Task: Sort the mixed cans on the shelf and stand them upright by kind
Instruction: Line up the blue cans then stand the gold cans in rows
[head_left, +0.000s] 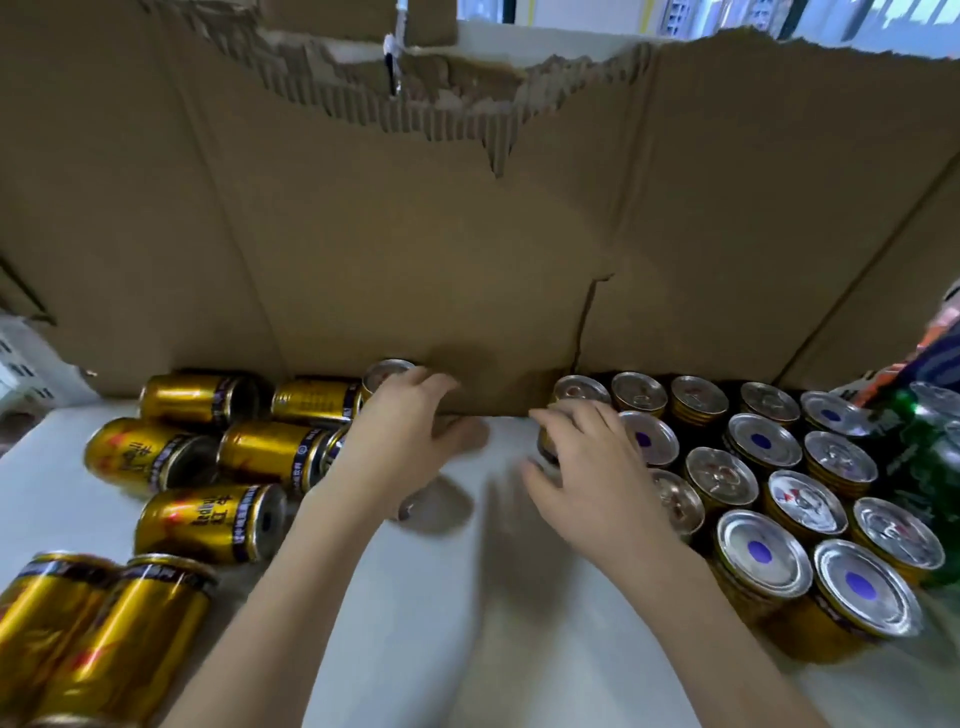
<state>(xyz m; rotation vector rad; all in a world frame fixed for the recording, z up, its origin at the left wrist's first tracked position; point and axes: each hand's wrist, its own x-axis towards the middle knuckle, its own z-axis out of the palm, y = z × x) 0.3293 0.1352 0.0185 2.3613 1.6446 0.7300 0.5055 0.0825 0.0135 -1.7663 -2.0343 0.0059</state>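
Several gold cans (205, 519) lie on their sides at the left of the white shelf (415, 623). At the right, several gold cans (761, 558) stand upright in rows, silver tops up. My right hand (587, 467) grips one upright gold can (548, 447) at the left edge of that group, fingers over its top and thumb at its side. My left hand (400, 436) hovers over the lying cans with fingers loosely bent, its fingertips beside the silver top of a can (384, 375) by the cardboard. It holds nothing that I can see.
A tall torn cardboard wall (467, 234) closes the back of the shelf. Green cans (935, 457) crowd the far right, below a colourful packet (943, 343). A white crate (21, 364) sits at the far left. Bare shelf lies between my forearms.
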